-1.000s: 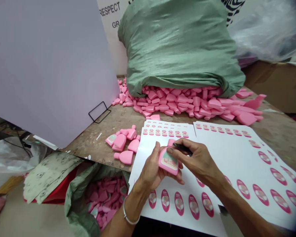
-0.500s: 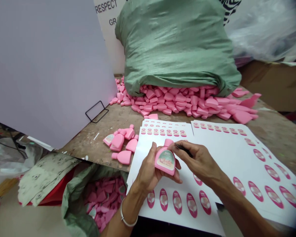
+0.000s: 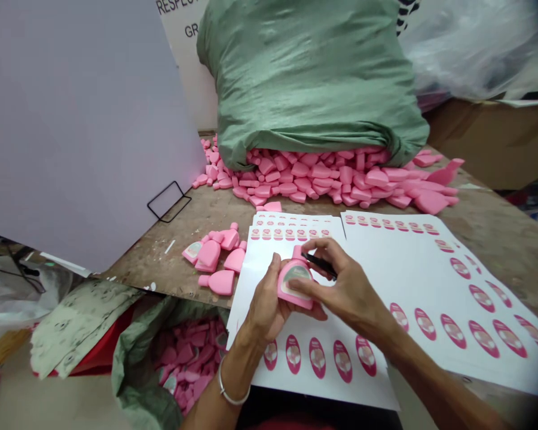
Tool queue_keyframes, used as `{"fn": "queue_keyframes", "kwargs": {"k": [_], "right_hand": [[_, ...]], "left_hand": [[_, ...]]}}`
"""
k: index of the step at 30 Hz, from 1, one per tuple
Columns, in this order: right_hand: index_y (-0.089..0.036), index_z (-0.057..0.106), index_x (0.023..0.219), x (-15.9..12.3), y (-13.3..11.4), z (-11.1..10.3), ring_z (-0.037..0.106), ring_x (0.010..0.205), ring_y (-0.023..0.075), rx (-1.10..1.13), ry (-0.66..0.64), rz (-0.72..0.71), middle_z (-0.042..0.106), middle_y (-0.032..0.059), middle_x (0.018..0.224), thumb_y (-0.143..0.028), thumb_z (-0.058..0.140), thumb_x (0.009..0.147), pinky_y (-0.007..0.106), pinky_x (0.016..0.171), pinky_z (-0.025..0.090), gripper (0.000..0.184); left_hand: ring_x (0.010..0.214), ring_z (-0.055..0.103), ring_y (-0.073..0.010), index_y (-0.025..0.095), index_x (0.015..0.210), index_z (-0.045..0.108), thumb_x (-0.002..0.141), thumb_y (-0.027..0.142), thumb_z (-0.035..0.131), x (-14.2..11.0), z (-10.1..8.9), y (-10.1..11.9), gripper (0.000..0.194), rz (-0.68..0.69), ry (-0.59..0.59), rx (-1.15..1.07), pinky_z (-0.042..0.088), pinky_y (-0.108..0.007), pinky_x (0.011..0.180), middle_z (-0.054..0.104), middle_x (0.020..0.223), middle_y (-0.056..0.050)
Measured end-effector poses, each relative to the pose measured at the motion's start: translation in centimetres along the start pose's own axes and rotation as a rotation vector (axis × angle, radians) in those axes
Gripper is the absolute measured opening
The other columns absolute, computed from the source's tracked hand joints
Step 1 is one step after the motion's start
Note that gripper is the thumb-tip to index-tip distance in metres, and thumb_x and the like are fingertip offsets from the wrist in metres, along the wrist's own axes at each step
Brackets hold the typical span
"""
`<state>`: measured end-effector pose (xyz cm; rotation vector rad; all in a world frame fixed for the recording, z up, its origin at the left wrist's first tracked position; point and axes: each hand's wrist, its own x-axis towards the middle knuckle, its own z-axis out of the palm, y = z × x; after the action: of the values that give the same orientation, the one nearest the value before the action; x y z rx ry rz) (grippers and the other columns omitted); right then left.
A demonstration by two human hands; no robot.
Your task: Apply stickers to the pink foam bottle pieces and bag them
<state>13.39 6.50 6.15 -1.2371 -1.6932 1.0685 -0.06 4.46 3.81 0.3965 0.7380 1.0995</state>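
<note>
Workbench (image 3: 170,263), two label sheets (image 3: 412,257) (pink ovals); left hand (image 3: 262,304) grips pink bottle (image 3: 295,285), right hand (image 3: 347,289) pinches black tool (image 3: 320,264).

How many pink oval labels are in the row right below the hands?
5 labels, in one row along the near edge of the sheet, just below the left hand. The row's left end meets that wrist, so another may be hidden there.

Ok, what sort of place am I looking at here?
Probably a packaging workshop: a green woven sack spilling pink plastic bottle-shaped pieces across a worn workbench, plus white sheets of pink oval labels.
</note>
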Motion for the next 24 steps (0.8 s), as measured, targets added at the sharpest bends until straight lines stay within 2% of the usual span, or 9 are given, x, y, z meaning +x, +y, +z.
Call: {"fn": "queue_keyframes", "kwargs": {"k": [3, 5, 9, 11, 13, 15, 18, 20, 24], "right_hand": [[-0.024, 0.044, 0.123, -0.2, 0.6, 1.1, 0.057, 0.107, 0.0249, -0.068, 0.084, -0.044, 0.055, 0.0085, 0.120, -0.041, 0.080, 0.057, 0.039, 0.091, 0.050, 0.077], [-0.024, 0.042, 0.126, 0.0, 1.2, 1.6, 0.056, 0.108, 0.0251, -0.067, 0.073, -0.033, 0.054, 0.0088, 0.121, -0.041, 0.082, 0.054, 0.039, 0.092, 0.049, 0.083], [-0.021, 0.052, 0.116, 1.2, 3.1, 1.6, 0.060, 0.097, 0.0210, 0.039, 0.096, 0.051, 0.059, 0.0076, 0.111, -0.049, 0.075, 0.064, 0.034, 0.084, 0.052, 0.063], [-0.020, 0.057, 0.109, 2.2, 4.1, 1.2, 0.061, 0.087, 0.0191, 0.031, 0.088, 0.085, 0.062, 0.0063, 0.098, -0.052, 0.071, 0.067, 0.032, 0.075, 0.053, 0.055], [-0.018, 0.060, 0.106, 3.4, 4.6, 1.1, 0.059, 0.070, 0.0166, -0.033, 0.071, 0.098, 0.061, 0.0028, 0.079, -0.054, 0.068, 0.070, 0.029, 0.062, 0.051, 0.051], [-0.018, 0.062, 0.100, 4.6, 4.3, 1.6, 0.056, 0.063, 0.0157, -0.098, 0.043, 0.049, 0.060, 0.0015, 0.070, -0.055, 0.061, 0.078, 0.028, 0.056, 0.047, 0.043], [-0.019, 0.064, 0.099, 6.8, 2.6, 3.8, 0.062, 0.078, 0.0197, -0.305, -0.090, -0.147, 0.067, 0.0065, 0.088, -0.043, 0.044, 0.090, 0.031, 0.068, 0.048, 0.032], [-0.020, 0.062, 0.109, 8.7, 1.1, 6.0, 0.062, 0.093, 0.0242, -0.605, -0.272, -0.229, 0.067, 0.0100, 0.105, -0.036, 0.042, 0.090, 0.034, 0.076, 0.046, 0.032], [-0.018, 0.063, 0.108, 12.9, -0.8, 10.5, 0.064, 0.094, 0.0291, -1.009, -0.626, -0.165, 0.068, 0.0120, 0.105, -0.045, 0.067, 0.070, 0.033, 0.071, 0.047, 0.046]], "left_hand": [[0.060, 0.060, -0.0126, 0.011, 0.093, 0.064, 0.087, 0.049, 0.053, 0.1, 0.4, -0.2, 0.039, 0.085, 0.126, -0.010, 0.049, -0.023, 0.060, 0.064, 0.071, -0.003], [0.060, 0.059, -0.0114, 0.012, 0.093, 0.064, 0.086, 0.050, 0.054, 0.3, 0.5, -0.6, 0.040, 0.108, 0.145, -0.011, 0.048, -0.021, 0.057, 0.063, 0.070, -0.002], [0.056, 0.061, -0.0164, 0.010, 0.105, 0.059, 0.086, 0.059, 0.045, 0.3, 0.2, -2.0, 0.054, 0.123, -0.013, -0.002, 0.049, -0.026, 0.051, 0.064, 0.069, -0.005], [0.052, 0.060, -0.0167, 0.010, 0.108, 0.055, 0.083, 0.057, 0.052, -0.1, -0.5, -2.3, 0.054, 0.128, -0.124, 0.062, 0.048, -0.027, 0.048, 0.064, 0.068, -0.006], [0.047, 0.058, -0.0153, 0.012, 0.110, 0.052, 0.081, 0.050, 0.058, -1.0, -2.1, -1.3, 0.048, 0.148, -0.140, 0.210, 0.047, -0.026, 0.048, 0.065, 0.069, -0.006], [0.051, 0.059, -0.0155, 0.014, 0.111, 0.050, 0.084, 0.046, 0.055, -1.9, -4.5, 1.3, 0.043, 0.255, 0.048, 0.461, 0.048, -0.027, 0.053, 0.065, 0.073, -0.006], [0.081, 0.061, -0.0196, 0.017, 0.112, 0.051, 0.085, 0.040, 0.051, -2.4, -9.5, 7.8, 0.036, 0.594, 0.528, 0.989, 0.047, -0.031, 0.076, 0.065, 0.092, -0.008], [0.096, 0.054, -0.0224, 0.018, 0.109, 0.053, 0.080, 0.033, 0.055, -1.2, -12.5, 12.3, 0.033, 0.652, 0.567, 1.066, 0.042, -0.034, 0.087, 0.063, 0.101, -0.007], [0.086, 0.054, -0.0200, 0.014, 0.090, 0.063, 0.071, 0.026, 0.060, 3.4, -15.6, 17.4, 0.022, 0.548, 0.367, 1.131, 0.042, -0.030, 0.083, 0.065, 0.087, -0.004]]}}
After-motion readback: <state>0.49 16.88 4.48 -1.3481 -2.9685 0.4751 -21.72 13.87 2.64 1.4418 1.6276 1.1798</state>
